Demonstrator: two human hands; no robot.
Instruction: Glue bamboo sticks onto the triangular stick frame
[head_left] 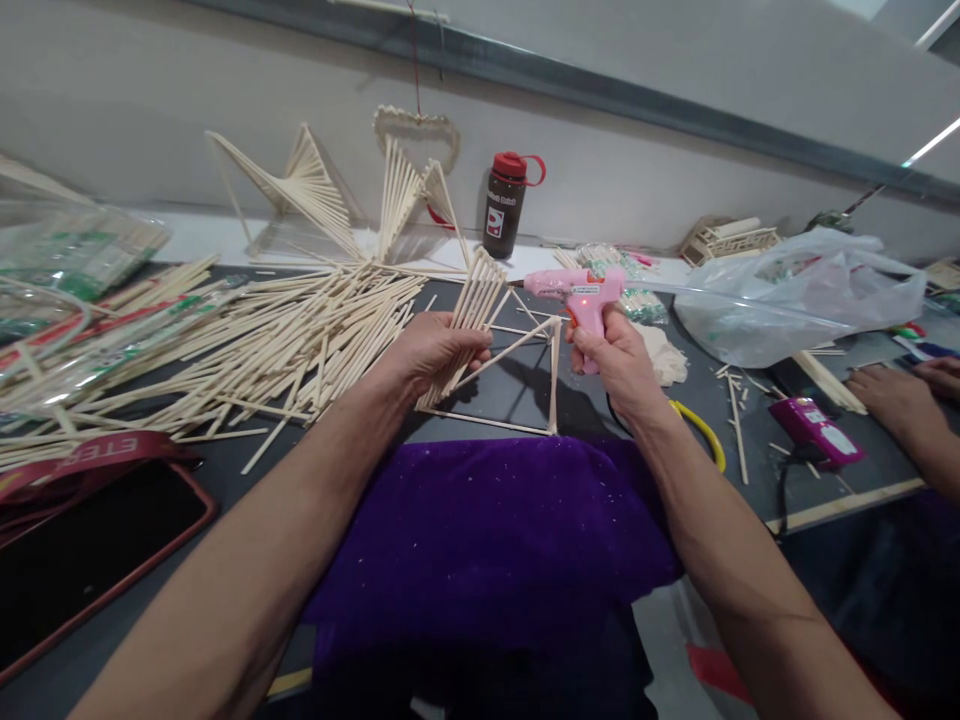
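Observation:
Fingers and thumb of my left hand (442,355) are closed on a wooden stick structure (480,292), a fan of pale sticks joined to a thin frame that rests on the dark table. My right hand (611,350) grips a pink glue gun (574,290) by its handle. Its nozzle points left and is close to the upper ends of the fanned sticks; I cannot tell whether it touches them. A purple cloth (502,530) lies over the near edge, below both hands.
Loose sticks (322,340) are heaped at left, near a phone (97,560). Finished-looking stick structures (300,190) and a bottle (504,205) stand along the wall. At right are a plastic bag (802,295), a purple device (814,432) and another person's hand (892,400).

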